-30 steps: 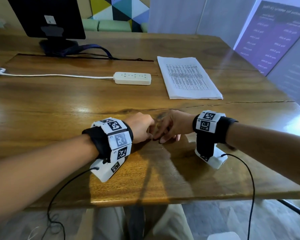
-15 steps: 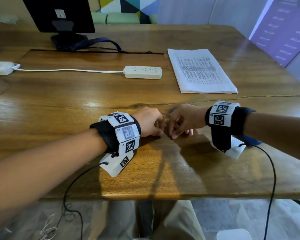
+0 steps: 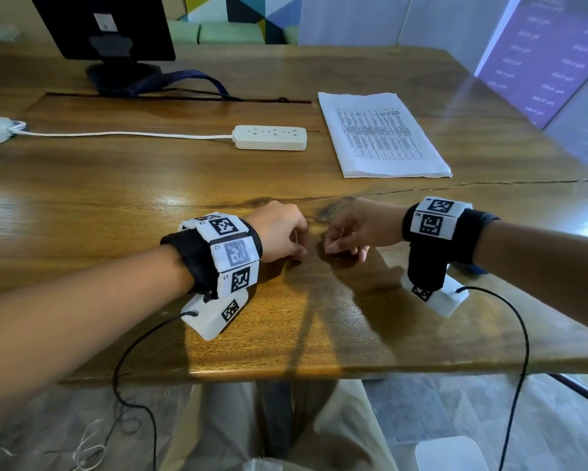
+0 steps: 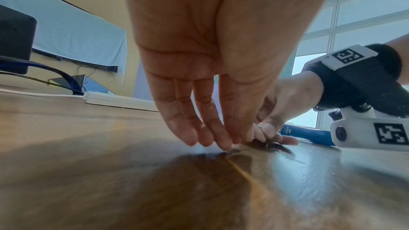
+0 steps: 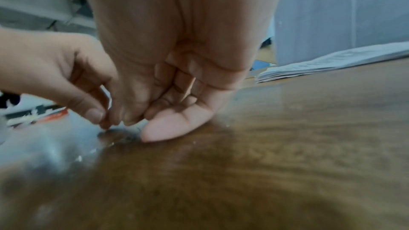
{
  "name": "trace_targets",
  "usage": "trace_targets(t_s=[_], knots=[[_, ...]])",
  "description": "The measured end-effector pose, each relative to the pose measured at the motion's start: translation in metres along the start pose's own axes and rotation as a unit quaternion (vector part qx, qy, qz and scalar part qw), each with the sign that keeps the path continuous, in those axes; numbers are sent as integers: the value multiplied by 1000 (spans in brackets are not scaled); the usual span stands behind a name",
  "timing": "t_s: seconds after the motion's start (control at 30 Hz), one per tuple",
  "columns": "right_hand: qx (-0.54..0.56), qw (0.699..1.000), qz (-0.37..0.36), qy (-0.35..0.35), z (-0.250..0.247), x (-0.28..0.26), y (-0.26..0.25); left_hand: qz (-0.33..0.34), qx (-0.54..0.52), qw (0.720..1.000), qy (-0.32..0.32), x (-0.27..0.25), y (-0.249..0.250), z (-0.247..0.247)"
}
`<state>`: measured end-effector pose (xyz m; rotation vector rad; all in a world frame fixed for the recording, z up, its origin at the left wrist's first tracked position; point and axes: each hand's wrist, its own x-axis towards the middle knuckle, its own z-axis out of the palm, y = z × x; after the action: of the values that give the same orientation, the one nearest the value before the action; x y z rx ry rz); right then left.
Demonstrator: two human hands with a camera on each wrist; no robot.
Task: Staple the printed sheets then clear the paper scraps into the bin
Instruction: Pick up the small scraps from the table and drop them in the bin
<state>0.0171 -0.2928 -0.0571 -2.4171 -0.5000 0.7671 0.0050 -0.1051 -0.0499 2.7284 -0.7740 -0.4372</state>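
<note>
left hand [image 3: 279, 231] and right hand [image 3: 353, 229] meet fingertip to fingertip low on the bench [image 3: 149, 205], fingers curled as if pinching tiny scraps [image 5: 110, 143]; whether either holds one i cannot tell. the stack of printed sheets [image 3: 381, 136] lies beyond the right hand, well apart, long axis running away from the person

Stack of printed sheets [image 3: 381, 137], white with dense columns of dark text, lying flat and squared up on the desk [image 3: 115, 185], far right side. Tiny pale paper scraps [image 5: 95, 151] scattered nearer, blurred.
</note>
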Motion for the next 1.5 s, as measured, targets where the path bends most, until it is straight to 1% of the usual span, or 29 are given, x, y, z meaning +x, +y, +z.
trace_targets(t_s=[0.1, 0.17, 0.27, 0.43, 0.57, 0.67, 0.87, 1.03, 1.1, 1.2, 1.3, 1.4, 1.5], knots=[[53, 998, 5, 21, 0, -8, 6, -2, 1, 1000, 1, -2, 1, 1], [67, 997, 7, 42, 2, -11, 8, 2, -3, 1000, -3, -4, 3, 2], [60, 995, 20, 80, 9, -14, 6, 13, -6, 1000, -14, -5, 9, 2], [49, 987, 48, 148, 20, -20, 4, 18, -2, 1000, -7, -3, 15, -2], [80, 979, 87, 165, 25, -23, 4, 16, 4, 1000, -5, -4, 16, -2], [78, 978, 93, 172, 28, -23, 1, 16, 2, 1000, 5, -5, 19, 0], [33, 982, 101, 154, 28, -22, -6, 19, 15, 1000, 15, -9, 26, 1], [-49, 984, 116, 128, 29, -20, -11, 13, 21, 1000, 12, -11, 27, 1], [-78, 983, 110, 128, 32, -21, -13, 13, 20, 1000, 14, -12, 27, 1], [-95, 982, 109, 125, 36, -22, -14, 12, 21, 1000, 12, -12, 28, 3], [-90, 984, 118, 98, 31, -21, -17, 8, 20, 1000, 8, -12, 31, 5], [-14, 989, 124, 77, 21, -23, -13, 10, 16, 1000, 6, -12, 34, 3], [43, 986, 136, 87, 17, -28, -5, 37, 17, 999, 2, -12, 35, 2]])
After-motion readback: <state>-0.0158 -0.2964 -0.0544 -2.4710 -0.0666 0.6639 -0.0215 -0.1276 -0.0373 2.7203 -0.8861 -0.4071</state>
